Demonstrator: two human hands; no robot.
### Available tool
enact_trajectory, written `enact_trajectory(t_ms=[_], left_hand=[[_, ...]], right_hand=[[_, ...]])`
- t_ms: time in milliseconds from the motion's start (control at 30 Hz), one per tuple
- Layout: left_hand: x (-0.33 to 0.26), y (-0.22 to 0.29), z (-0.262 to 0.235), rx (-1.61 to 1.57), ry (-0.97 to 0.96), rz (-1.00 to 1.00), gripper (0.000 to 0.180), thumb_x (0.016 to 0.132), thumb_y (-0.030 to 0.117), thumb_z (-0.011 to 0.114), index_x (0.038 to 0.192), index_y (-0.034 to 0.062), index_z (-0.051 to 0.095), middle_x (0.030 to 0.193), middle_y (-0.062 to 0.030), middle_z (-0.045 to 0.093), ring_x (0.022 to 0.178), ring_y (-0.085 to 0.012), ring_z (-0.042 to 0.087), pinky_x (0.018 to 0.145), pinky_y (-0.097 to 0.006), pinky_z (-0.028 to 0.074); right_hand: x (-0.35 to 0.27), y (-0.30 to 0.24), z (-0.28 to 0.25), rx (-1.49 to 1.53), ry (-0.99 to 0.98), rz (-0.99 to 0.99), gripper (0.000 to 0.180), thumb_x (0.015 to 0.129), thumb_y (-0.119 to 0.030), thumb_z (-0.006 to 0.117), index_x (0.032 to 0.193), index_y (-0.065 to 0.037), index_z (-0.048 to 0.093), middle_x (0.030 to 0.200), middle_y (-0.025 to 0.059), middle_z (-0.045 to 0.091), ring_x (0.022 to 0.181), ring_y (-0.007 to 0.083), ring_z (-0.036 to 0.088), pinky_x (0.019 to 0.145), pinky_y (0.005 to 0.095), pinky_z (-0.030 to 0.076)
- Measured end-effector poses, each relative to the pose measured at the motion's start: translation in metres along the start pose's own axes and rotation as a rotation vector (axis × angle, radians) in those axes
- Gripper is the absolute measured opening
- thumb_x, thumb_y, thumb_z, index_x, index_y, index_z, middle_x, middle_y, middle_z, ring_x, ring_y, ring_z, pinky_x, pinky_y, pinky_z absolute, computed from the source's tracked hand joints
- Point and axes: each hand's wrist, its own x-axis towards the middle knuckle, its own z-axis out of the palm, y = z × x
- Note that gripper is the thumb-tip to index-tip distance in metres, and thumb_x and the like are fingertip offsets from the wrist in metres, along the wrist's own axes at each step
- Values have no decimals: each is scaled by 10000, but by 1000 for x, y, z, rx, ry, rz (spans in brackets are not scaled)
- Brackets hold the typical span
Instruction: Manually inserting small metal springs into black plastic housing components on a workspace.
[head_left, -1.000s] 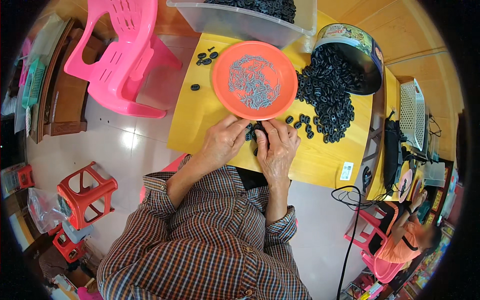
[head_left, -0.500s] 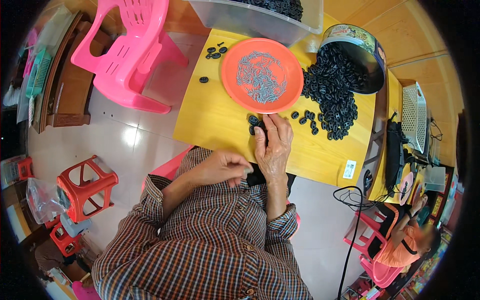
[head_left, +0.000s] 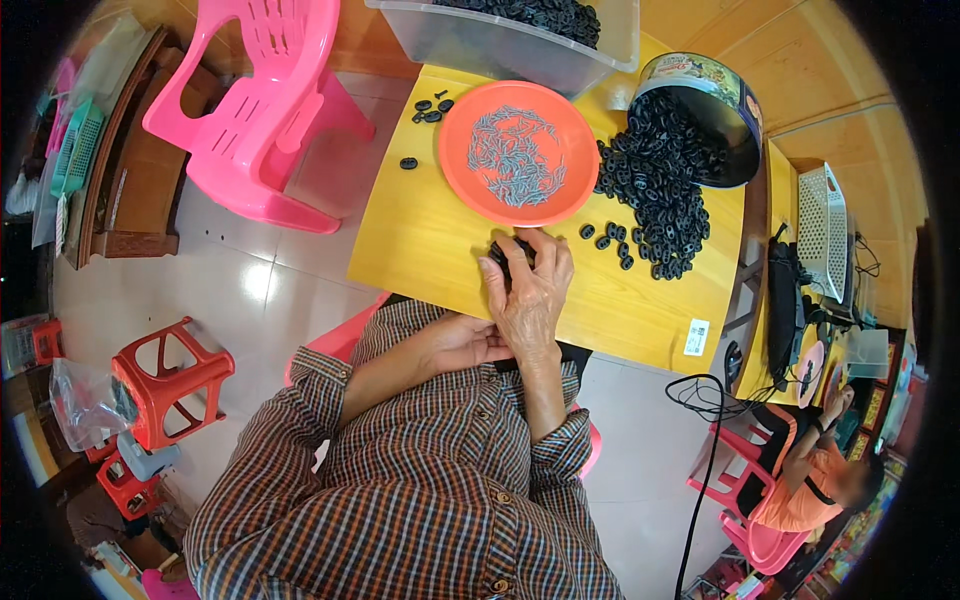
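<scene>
My right hand (head_left: 533, 300) rests on the yellow table (head_left: 420, 235), its fingers curled around a small group of black two-holed oval pieces (head_left: 510, 252) close below the orange plate (head_left: 455, 180). The plate holds many small grey screw-like pins (head_left: 515, 150). Just off the table's front edge, my left hand (head_left: 468, 342) is turned palm up with its fingers extended toward my right wrist. Its fingertips are partly hidden behind that wrist. Nothing shows in the left palm.
A round tin (head_left: 745, 120) lies on its side, black pieces (head_left: 665, 190) spilling from it. Behind the plate stands a clear plastic bin (head_left: 480, 40) of black parts. A pink chair (head_left: 255, 120) and red stool (head_left: 170, 380) stand left. Another person (head_left: 805, 490) sits at right.
My left hand has dropped to the table's front edge and turned palm up, its earlier pinch opened. My right hand has shifted slightly left and closed over the black pieces.
</scene>
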Motion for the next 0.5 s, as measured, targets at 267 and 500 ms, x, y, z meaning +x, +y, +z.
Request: enact_trajectory(t_ms=[267, 500], left_hand=[[7, -4, -1, -166, -84, -54, 392, 951, 269, 514, 1260, 33, 471, 1243, -120, 538, 1137, -237, 535, 1011, -435, 426], [15, -14, -19, -307, -135, -55, 381, 972, 302, 452, 1260, 54, 481, 1205, -89, 571, 1115, -212, 553, 1007, -387, 430]], right_hand=[[-6, -1, -2, 11, -5, 21, 227, 777, -151, 675, 978, -47, 651, 1075, 120, 518, 1044, 343, 470, 982, 510, 340], [-19, -7, -8, 67, -44, 38, 231, 754, -127, 676, 963, -34, 639, 1069, 129, 526, 1044, 346, 474, 954, 487, 361]])
